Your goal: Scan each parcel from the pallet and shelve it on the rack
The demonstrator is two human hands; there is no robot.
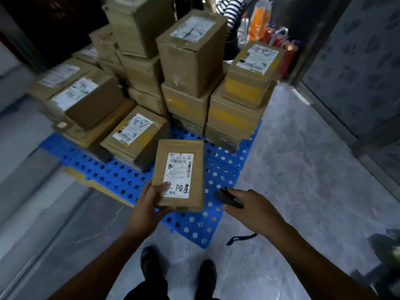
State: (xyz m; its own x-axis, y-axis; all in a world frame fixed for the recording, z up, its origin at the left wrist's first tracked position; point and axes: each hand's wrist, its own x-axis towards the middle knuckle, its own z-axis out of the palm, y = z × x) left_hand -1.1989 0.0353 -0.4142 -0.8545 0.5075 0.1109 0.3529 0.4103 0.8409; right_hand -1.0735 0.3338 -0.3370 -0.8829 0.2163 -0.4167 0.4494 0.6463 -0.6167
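Right, grey marble floor [303,169] fills most of the view. Blue perforated pallet [104,169] lies on it, ahead of the person's dark shoes [149,263]. Stacked cardboard parcels [190,68] cover the pallet's far half, several layers high, most with white labels up; near half is bare plastic.

Someone in a striped top [232,9] is partly visible behind the stack.

Held parcel [179,174]: flat brown carton, off the stack, up in the air above the pallet's near edge, label face toward the camera. Left hand [147,204] grips its lower end, thumb on the face, fingers underneath. Shipping label [179,167] shows barcodes plus handwritten characters at the bottom.

Right hand [253,208] is closed round a dark handheld scanner [227,199], nose pointing toward the parcel's lower right corner, near it but not touching. Black wrist strap [241,238] dangles below that hand.
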